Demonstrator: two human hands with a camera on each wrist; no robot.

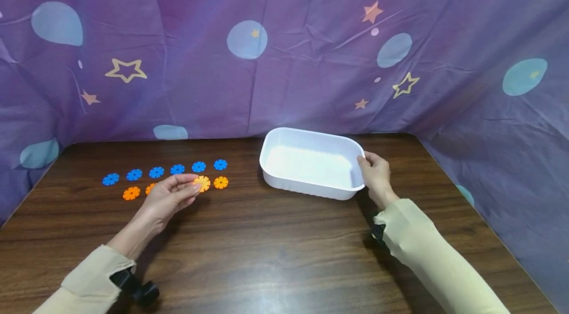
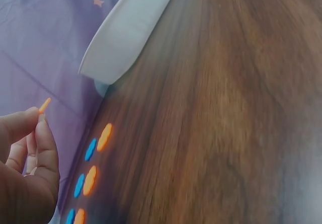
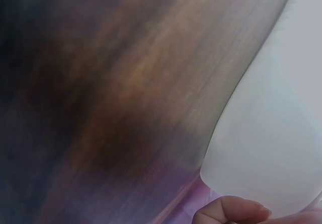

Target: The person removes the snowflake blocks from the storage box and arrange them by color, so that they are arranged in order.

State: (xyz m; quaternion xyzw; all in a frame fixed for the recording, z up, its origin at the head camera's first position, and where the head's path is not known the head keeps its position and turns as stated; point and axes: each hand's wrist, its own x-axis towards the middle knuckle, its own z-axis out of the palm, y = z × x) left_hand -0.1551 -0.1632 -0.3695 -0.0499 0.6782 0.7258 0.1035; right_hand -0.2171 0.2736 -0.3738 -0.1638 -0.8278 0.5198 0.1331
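Between the thumb and fingertips of my left hand point(image 1: 171, 195) is a notched orange plastic disc point(image 1: 202, 184), pinched above the table. In the left wrist view the same disc appears edge-on at the fingertips. My right hand point(image 1: 377, 176) grips the right end of a white plastic tub point(image 1: 306, 186), thumb over the rim. The tub's visible floor is bare. Several blue discs point(image 1: 156, 172) lie in a row at the left back. In front of them runs a row of orange discs point(image 1: 131, 193), partly hidden by my left hand.
The brown wooden table point(image 1: 266, 245) extends toward me. A purple curtain point(image 1: 200, 97) with stars and balloon shapes hangs along its back edge and right side. Black straps point(image 1: 133, 287) circle both sleeved wrists.
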